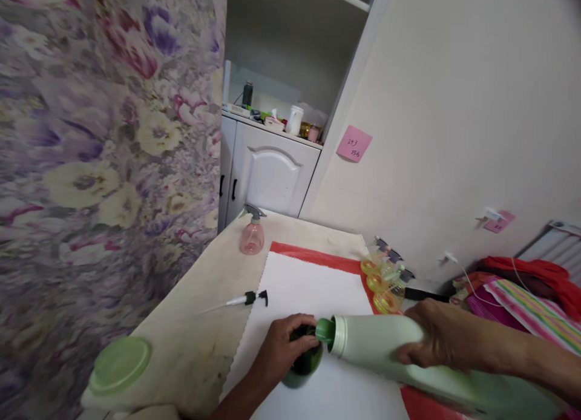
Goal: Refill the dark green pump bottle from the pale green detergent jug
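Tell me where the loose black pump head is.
The pump head lies on the beige table, left of the white sheet, below the pink spray bottle.

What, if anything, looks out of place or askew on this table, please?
A spray pump head with its dip tube lies loose on the table, apart from any bottle. A green cap sits alone near the table's left front corner. The right hand tips the large green bottle almost flat, spout at the dark green container in the left hand.

Hiding most of the dark green container (305, 360) under the left hand (281, 347), running the pale green bottle (385, 347) off the lower right edge behind the right hand (442, 335), blurring the pink note's (354, 143) writing beyond reading.
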Tool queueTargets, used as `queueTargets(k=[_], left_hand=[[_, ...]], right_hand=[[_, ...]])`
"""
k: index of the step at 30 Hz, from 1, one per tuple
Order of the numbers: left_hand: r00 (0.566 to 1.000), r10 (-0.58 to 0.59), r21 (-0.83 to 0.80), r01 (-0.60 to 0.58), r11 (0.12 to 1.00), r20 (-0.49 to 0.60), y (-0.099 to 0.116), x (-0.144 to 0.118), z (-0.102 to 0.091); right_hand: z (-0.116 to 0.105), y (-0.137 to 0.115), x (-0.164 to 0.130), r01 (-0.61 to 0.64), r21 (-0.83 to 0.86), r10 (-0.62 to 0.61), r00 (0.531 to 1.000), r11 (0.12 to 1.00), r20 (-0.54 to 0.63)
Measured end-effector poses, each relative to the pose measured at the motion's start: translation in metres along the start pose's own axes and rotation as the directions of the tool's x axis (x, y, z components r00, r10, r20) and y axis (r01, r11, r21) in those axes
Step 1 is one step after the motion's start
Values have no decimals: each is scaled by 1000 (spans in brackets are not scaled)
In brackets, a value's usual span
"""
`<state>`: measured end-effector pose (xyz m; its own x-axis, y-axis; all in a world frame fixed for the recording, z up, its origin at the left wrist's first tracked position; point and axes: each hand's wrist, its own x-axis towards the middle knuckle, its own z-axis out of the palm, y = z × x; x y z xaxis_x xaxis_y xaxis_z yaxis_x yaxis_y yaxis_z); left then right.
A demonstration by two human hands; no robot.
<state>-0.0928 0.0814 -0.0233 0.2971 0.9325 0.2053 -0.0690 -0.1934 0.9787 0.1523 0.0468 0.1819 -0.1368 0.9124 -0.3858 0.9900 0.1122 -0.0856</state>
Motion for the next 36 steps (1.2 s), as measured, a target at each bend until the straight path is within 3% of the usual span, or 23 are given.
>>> queueTargets(k=[36], left_hand=[[1000, -23, 9, 23, 1000, -8, 0, 1, 0]], right_hand=[[-4, 0, -2, -11, 14, 11, 999, 1000, 35]])
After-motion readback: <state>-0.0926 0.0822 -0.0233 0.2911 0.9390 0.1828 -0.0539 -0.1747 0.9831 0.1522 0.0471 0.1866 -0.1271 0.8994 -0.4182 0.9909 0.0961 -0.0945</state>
